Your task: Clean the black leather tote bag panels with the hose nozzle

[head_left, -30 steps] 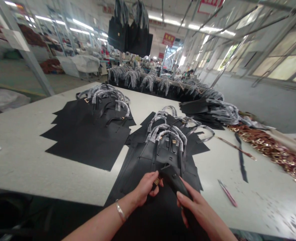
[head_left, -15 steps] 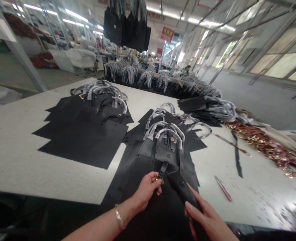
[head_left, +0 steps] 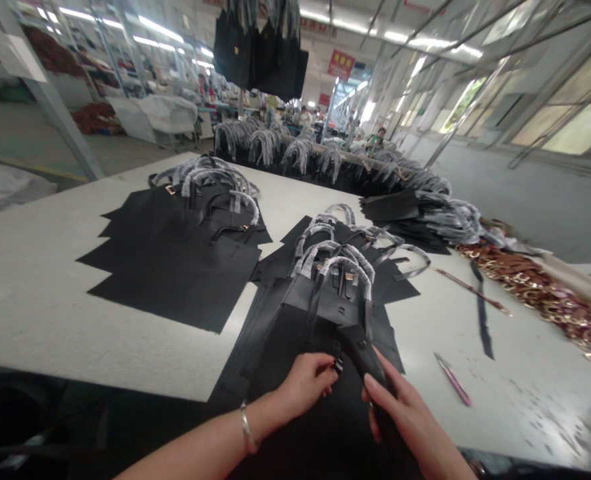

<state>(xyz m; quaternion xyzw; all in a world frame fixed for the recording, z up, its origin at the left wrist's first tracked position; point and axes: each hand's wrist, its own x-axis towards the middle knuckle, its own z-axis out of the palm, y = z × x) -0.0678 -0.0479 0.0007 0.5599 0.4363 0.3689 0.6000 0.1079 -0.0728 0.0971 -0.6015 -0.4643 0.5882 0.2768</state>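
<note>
Bags lie in piles over the pale tabletop (head_left: 150, 353). The left hand (head_left: 305, 383) pinches a small, shiny buckle (head_left: 339, 365) between thumb and fingers, just beside a black piece (head_left: 363, 350) that the right hand (head_left: 395, 400) curls around. That piece looks long and smooth, slanting above the nearest bags (head_left: 295, 340), whose arched handles (head_left: 348, 263) wear crinkled, greyish wrapping.

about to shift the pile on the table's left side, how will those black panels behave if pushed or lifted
The black panels would probably slide over one another, since they lie fanned in overlapping layers. They look thin for their breadth, so may flex if lifted. The wrapped handles might snag, as they arch and overlap.
</note>
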